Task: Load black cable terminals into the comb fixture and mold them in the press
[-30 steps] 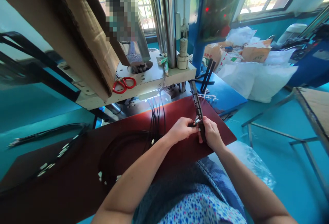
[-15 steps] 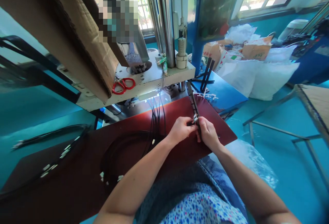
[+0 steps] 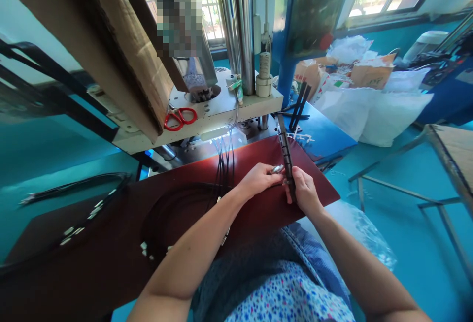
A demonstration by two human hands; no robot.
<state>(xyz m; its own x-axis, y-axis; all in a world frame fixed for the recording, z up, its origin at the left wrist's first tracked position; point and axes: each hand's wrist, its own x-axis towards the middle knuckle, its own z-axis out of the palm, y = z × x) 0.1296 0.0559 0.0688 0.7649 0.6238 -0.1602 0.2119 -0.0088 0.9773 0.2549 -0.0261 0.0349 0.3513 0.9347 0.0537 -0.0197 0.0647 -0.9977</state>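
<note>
My left hand (image 3: 258, 179) is closed in a pinch on a small silver connector (image 3: 276, 169) at the end of a black cable. My right hand (image 3: 303, 190) is closed round the near end of a long black slotted strip (image 3: 286, 157), which runs away from me toward the press. Both hands meet over the right part of the dark red worktop (image 3: 254, 213). A bundle of black cables (image 3: 225, 167) comes down from under the press and coils (image 3: 177, 213) on the worktop to the left of my hands.
A press machine with a cream plate (image 3: 221, 110) stands just behind the worktop, red scissors (image 3: 179, 116) lying on it. A cardboard sheet (image 3: 121, 56) leans at the left. More black cables (image 3: 74, 186) lie far left. White bags (image 3: 369, 110) and a metal frame (image 3: 424, 189) stand at the right.
My left hand has drawn the connector slightly away from the strip, so it now shows above my fingers. My right hand keeps its grip on the strip. The view shifted a little.
</note>
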